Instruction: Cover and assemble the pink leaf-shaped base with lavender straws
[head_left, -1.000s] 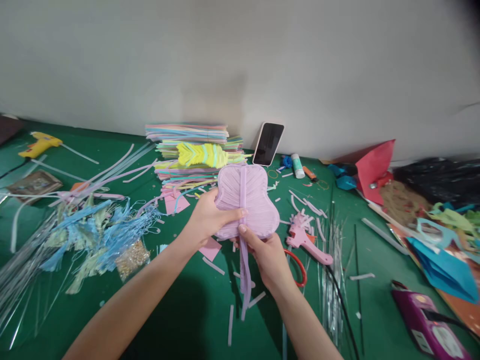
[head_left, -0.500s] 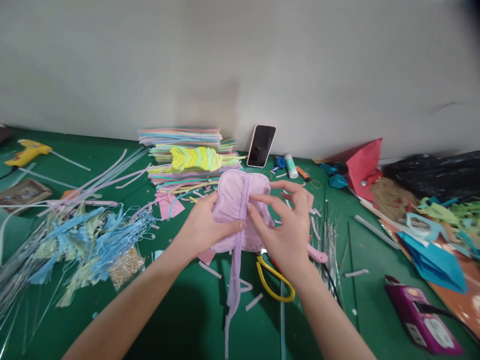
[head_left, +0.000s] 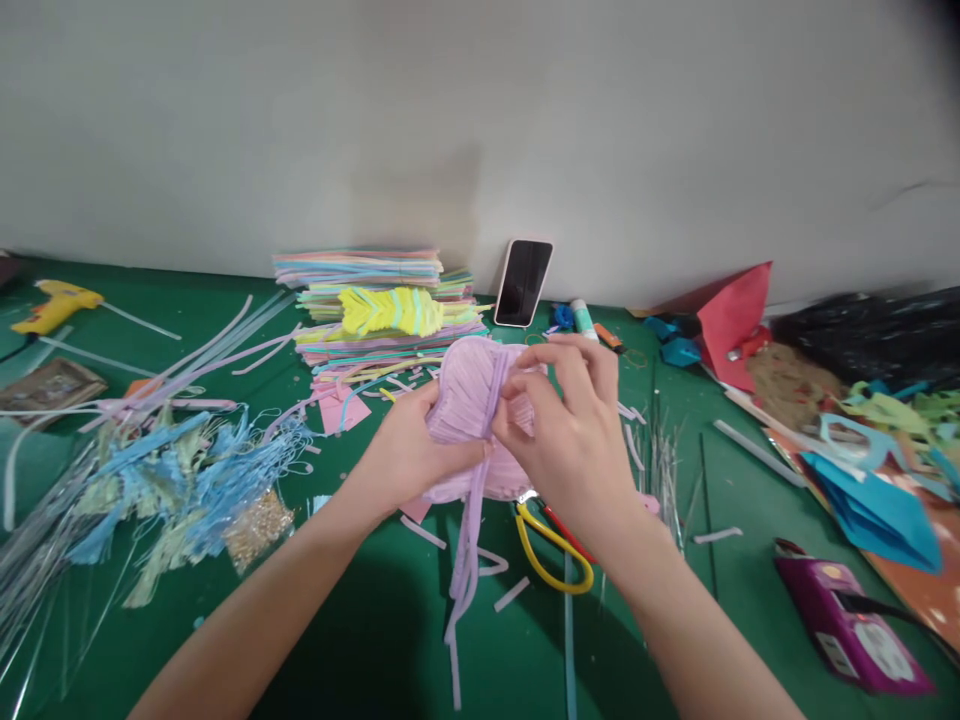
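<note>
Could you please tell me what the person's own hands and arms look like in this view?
The left hand and right hand are ungloved, with no ring to be seen. The left forearm and right forearm show no sleeve, watch, bracelet or cable. The upper arms are out of frame.

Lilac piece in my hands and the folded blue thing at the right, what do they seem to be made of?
Lilac piece: probably fuzzy chenille strips, matte and soft-looking; narrow ridges run side by side across it. Folded blue thing: likely paper or thin card, fairly matte; flat faces and sharp creases suggest it.
</note>
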